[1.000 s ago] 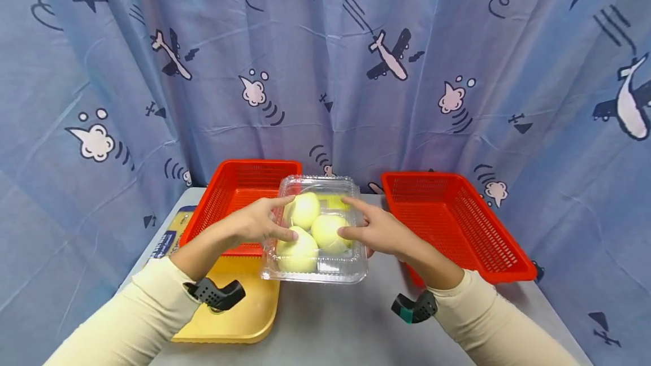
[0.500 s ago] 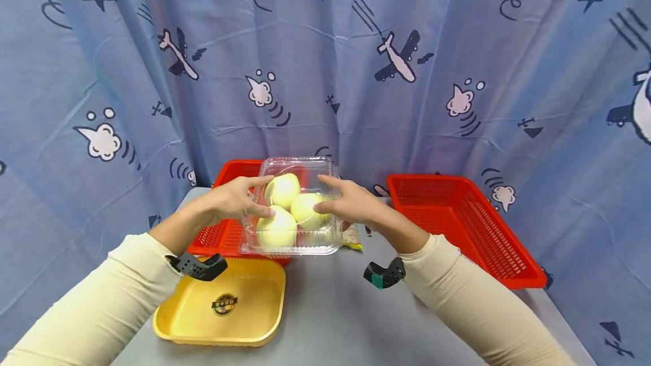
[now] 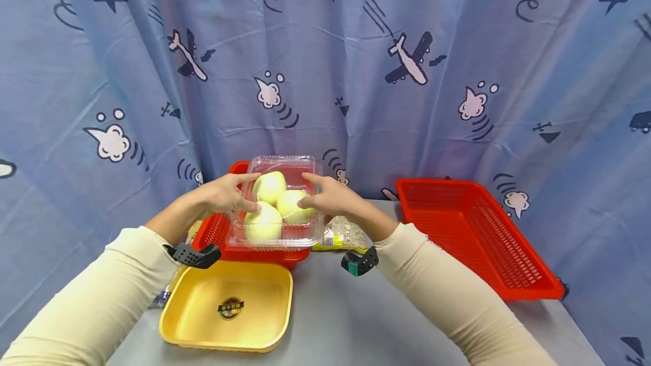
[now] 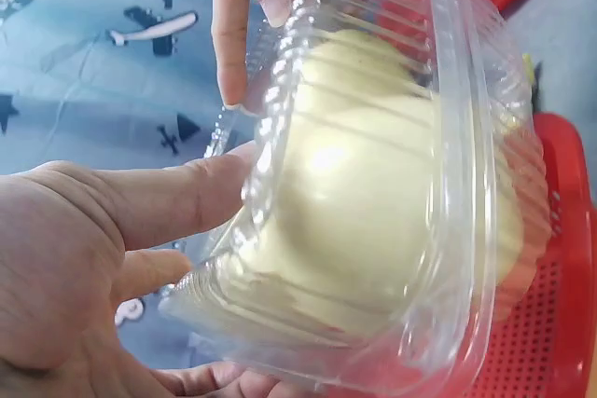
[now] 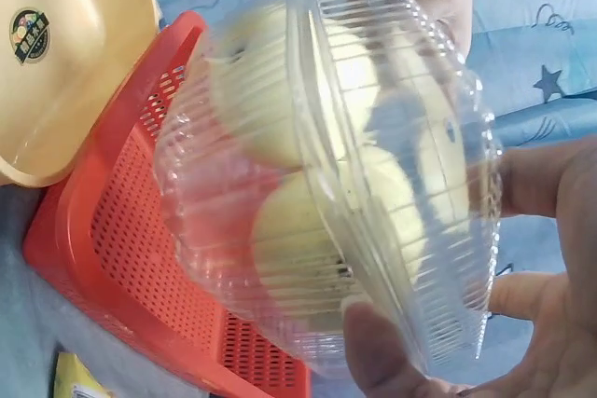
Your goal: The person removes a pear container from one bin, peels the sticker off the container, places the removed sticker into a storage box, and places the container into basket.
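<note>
Both hands hold a clear plastic clamshell box [image 3: 290, 241] with pale yellow round fruits inside, one fruit [image 3: 263, 222] lying nearest the front. The box looks closed and hangs above the left red basket [image 3: 216, 233]. My left hand [image 3: 224, 194] grips its left side, thumb and fingers on the plastic. On the opposite side my right hand [image 3: 333, 195] grips it the same way. In the right wrist view, a thumb presses near the seam of the box [image 5: 317, 165]. Ribbed plastic walls and several reflections partly blur the fruits [image 4: 354, 193] in the left wrist view.
A yellow tray [image 3: 203, 321] with a round label stands at the front left. Another red basket [image 3: 458, 225] is on the right. Behind the right hand lies a printed package [image 3: 348, 233]; more packaging sits left of the left basket. A blue patterned curtain [image 3: 356, 72] hangs behind.
Both hands have carried the box leftward and slightly up, over the left red basket. The yellow tray and the printed package have come into fuller view.
</note>
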A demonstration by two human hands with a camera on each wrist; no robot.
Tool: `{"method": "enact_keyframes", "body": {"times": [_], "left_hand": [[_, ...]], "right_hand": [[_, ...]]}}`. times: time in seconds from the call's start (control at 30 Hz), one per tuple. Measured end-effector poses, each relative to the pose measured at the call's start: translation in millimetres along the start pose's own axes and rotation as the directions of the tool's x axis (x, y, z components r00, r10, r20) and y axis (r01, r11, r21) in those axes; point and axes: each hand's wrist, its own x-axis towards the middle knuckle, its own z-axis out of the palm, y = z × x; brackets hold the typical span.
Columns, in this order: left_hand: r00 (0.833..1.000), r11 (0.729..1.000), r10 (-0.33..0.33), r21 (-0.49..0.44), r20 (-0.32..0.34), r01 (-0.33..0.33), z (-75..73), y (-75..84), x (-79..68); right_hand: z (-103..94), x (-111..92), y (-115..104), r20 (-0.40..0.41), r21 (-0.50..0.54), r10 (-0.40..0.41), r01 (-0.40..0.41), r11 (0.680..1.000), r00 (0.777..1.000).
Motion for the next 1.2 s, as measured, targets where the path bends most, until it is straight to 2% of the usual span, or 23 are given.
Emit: {"method": "enact_keyframes", "body": {"times": [0.2, 0.3, 0.63, 0.73, 0.9, 1.2], "left_hand": [[1.0, 0.999, -0.005, -0.04, -0.003, 0.004, -4.3, -18.7, 11.8], [1.0, 0.999, 0.0, -0.04, -0.012, 0.0, -3.8, -31.6, 20.1], [0.998, 0.997, -0.019, -0.081, -0.063, 0.014, -1.2, -64.0, 41.1], [0.996, 0.998, -0.027, -0.06, -0.087, 0.022, -0.7, -72.7, 44.7], [0.992, 1.0, 0.0, 0.001, -0.123, 0.0, 1.6, -84.3, 53.7], [0.991, 0.994, 0.02, 0.113, -0.129, -0.006, 6.1, -98.2, 59.6]], "right_hand": [[15.6, 23, 5, -0.024, -0.013, 0.01, -0.01, 1.0, 1.0], [25.3, 35, 10, -0.036, -0.052, 0.017, -0.018, 0.998, 0.999], [55.3, 67, 24, -0.068, -0.016, 0.055, -0.056, 0.998, 0.996], [63.2, 74, 26, -0.07, 0.003, 0.087, -0.087, 0.996, 0.994], [72.5, 82, 31, -0.099, -0.038, 0.123, -0.128, 0.991, 0.987], [88.2, 85, 37, -0.103, -0.139, 0.108, -0.122, 0.983, 0.989]]}}
